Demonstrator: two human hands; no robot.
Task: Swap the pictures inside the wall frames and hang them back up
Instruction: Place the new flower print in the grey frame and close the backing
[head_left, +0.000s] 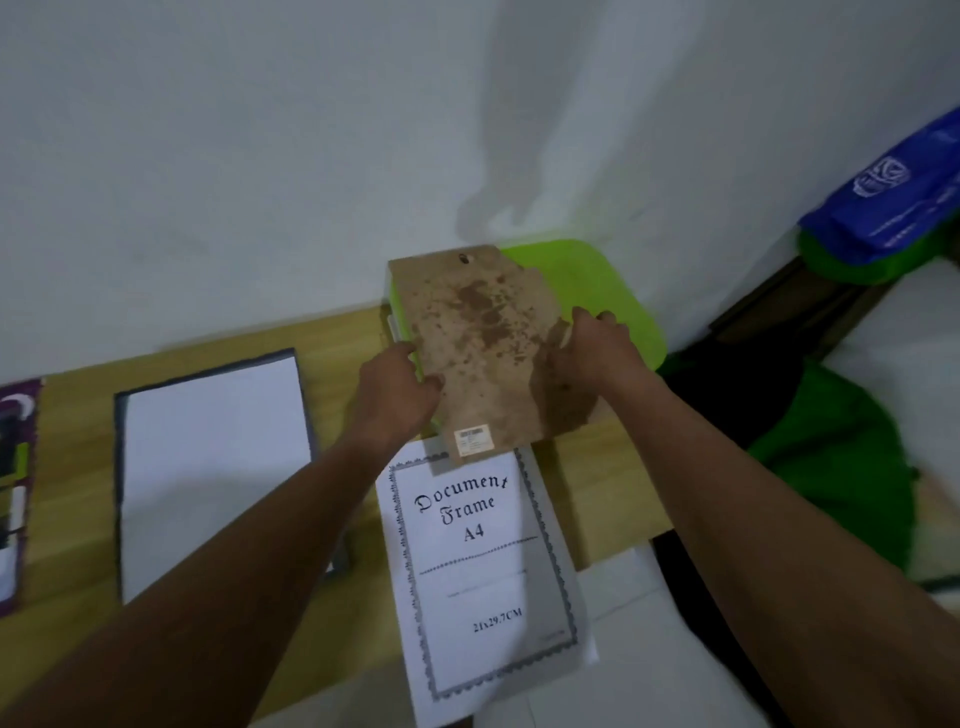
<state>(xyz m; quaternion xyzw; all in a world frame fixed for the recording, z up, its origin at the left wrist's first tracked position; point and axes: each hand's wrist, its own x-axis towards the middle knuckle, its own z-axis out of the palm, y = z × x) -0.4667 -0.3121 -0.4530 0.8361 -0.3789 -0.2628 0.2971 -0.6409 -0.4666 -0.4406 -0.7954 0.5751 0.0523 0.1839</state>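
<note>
A stained brown backing board (485, 343) with a hanging hole near its top is held over the table's far edge. My left hand (397, 395) grips its left edge and my right hand (592, 348) grips its right edge. Its lower end overlaps a white sheet printed "Document Frame A4" (483, 571) lying on the wooden table (343, 343). To the left lies a dark picture frame (213, 467) with a blank white sheet inside. A purple-edged picture (15, 488) shows at the far left, cut off by the view's edge.
A lime green plastic stool (597, 291) stands behind the board against the white wall. A blue bag (888, 202) and green cloth (841, 457) lie at the right. White floor tiles show below the table's near edge.
</note>
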